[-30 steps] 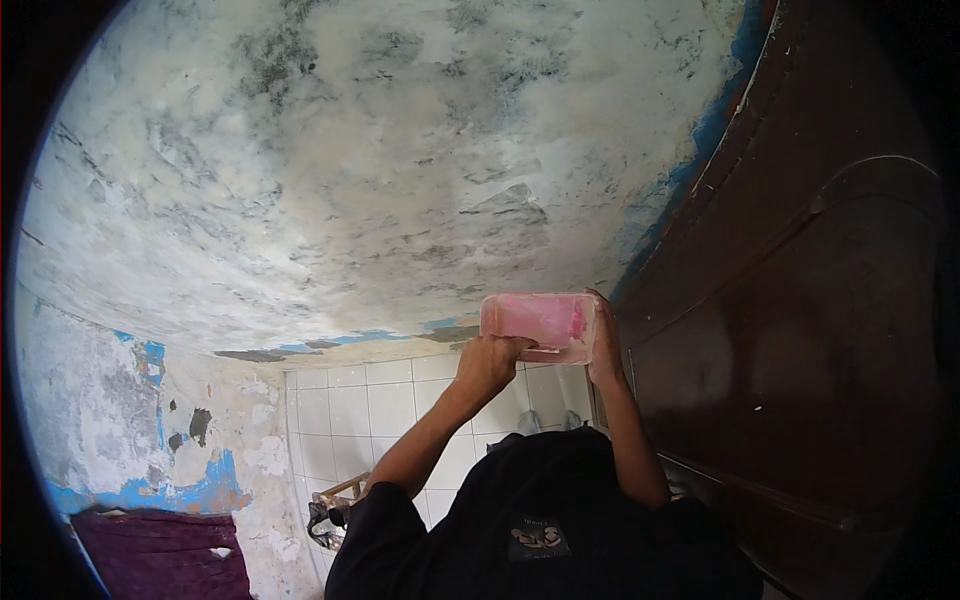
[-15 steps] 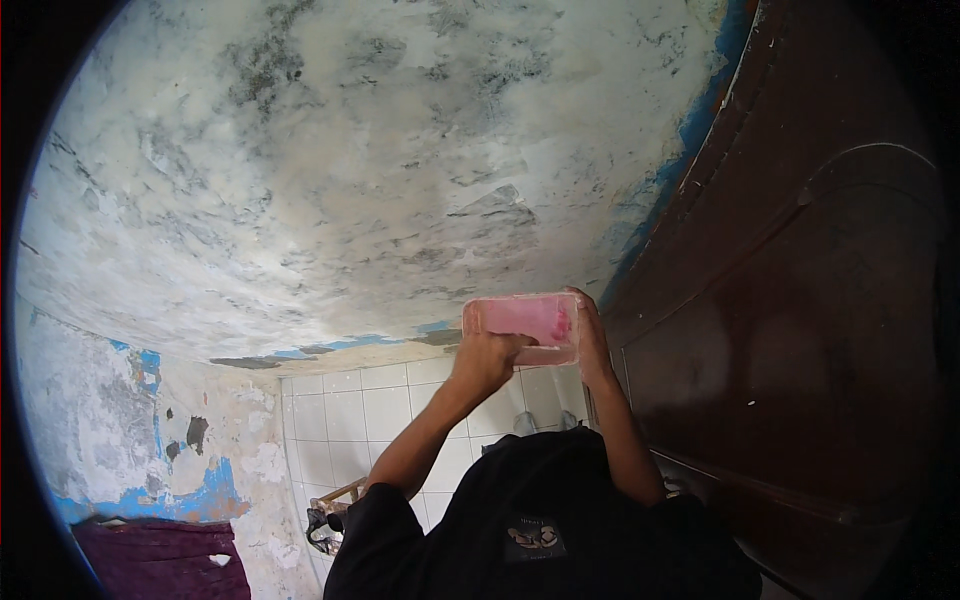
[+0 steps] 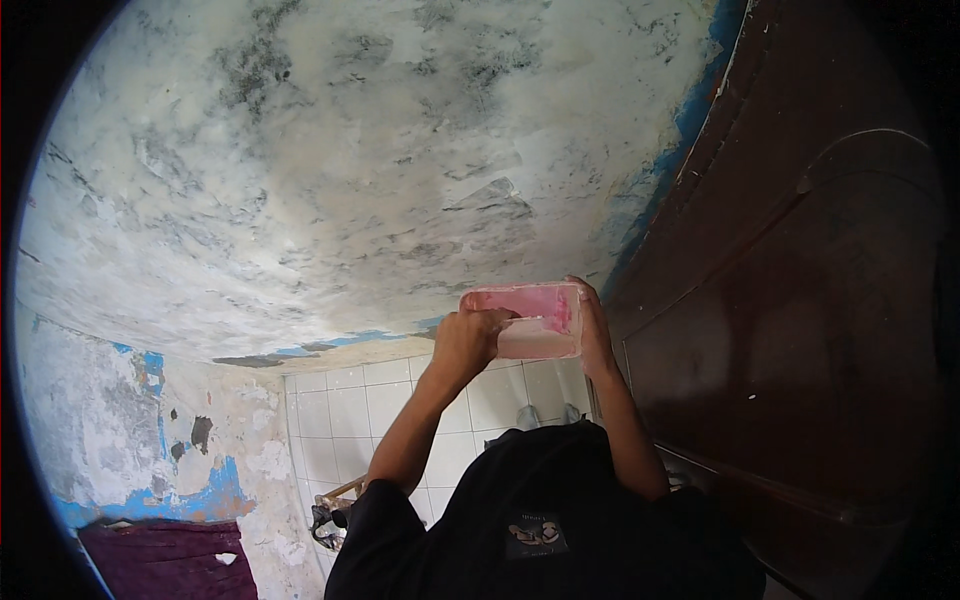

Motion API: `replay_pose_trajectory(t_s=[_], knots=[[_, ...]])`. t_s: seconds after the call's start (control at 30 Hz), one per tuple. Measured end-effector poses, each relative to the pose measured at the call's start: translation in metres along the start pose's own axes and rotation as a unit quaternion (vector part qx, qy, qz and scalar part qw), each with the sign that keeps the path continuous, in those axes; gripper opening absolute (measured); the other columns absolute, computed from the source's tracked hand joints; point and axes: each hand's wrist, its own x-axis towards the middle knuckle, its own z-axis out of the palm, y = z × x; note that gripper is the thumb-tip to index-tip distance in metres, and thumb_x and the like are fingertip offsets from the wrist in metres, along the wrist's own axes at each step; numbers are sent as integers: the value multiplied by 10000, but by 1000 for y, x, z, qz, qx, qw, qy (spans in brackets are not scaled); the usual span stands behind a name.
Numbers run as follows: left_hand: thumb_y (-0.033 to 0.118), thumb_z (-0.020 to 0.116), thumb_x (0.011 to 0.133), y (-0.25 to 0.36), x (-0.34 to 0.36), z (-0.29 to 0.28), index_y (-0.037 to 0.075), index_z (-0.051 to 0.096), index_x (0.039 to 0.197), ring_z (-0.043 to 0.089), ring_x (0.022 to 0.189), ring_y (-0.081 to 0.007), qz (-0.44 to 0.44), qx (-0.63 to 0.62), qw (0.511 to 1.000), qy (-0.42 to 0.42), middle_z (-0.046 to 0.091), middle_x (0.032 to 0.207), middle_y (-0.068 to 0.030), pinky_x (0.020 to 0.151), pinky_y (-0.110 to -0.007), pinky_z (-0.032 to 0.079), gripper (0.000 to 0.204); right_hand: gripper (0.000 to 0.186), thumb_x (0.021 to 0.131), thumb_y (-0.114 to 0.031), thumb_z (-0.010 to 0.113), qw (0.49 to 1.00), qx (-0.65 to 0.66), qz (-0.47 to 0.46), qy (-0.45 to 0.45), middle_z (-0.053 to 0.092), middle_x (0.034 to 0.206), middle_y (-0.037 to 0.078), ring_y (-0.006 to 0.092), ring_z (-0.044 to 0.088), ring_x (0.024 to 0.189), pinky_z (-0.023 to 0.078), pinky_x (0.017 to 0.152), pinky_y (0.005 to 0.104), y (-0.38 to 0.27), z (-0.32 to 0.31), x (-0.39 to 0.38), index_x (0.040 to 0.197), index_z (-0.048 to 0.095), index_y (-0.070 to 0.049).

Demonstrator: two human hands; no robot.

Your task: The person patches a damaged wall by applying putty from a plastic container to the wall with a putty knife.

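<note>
Out in front of my body, against the backdrop of the wall's lower part, is a rectangular pink plastic tub [image 3: 540,343]. Pink paste [image 3: 563,306] clings to its inside, deepest in colour at the right end. My right hand [image 3: 596,335] grips the tub's right side, with the fingers up along that end. At the left end, my left hand [image 3: 467,345] is closed, its fingers reaching over the rim into the tub. Whatever those fingers hold is hidden behind the hand and the tub's wall.
A patchy white-grey wall [image 3: 330,170] with blue strips rises ahead. Close on the right stands a dark brown glossy panel [image 3: 760,330]. White floor tiles [image 3: 390,400] lie below. At lower left are a wooden-framed object [image 3: 345,490] and a purple cloth [image 3: 165,560].
The tub has risen slightly and tipped, showing more of its near wall. My left hand has shifted a little up and left; my right hand still supports the tub.
</note>
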Motion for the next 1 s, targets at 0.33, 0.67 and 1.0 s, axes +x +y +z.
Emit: replay_pose_trajectory(t_s=[0.33, 0.67, 1.0], knots=[[14, 601, 779, 14, -8, 22, 152, 752, 1018, 659, 737, -354, 106, 6, 994, 29, 692, 754, -138, 900, -485, 459, 314, 457, 1058, -372, 362, 1000, -8, 8, 8, 512, 1306, 75, 188, 507, 1218, 403, 1044, 332, 7, 2, 0, 1384, 456, -65], [29, 612, 765, 22, -3, 10, 141, 768, 983, 588, 906, -380, 109, 16, 992, 62, 669, 807, -172, 948, -520, 371, 291, 439, 1064, -358, 373, 999, 30, 38, 19, 541, 1240, 87, 178, 521, 1149, 412, 1005, 325, -1, 13, -2, 1352, 482, -45], [10, 625, 787, 7, 1, 9, 160, 745, 1012, 679, 734, -345, 100, 71, 992, 25, 693, 811, -150, 666, -441, 551, 296, 458, 1061, -372, 355, 999, 27, 26, 5, 480, 1361, 91, 203, 479, 1270, 394, 1062, 346, 3, 9, 3, 1394, 444, -71]])
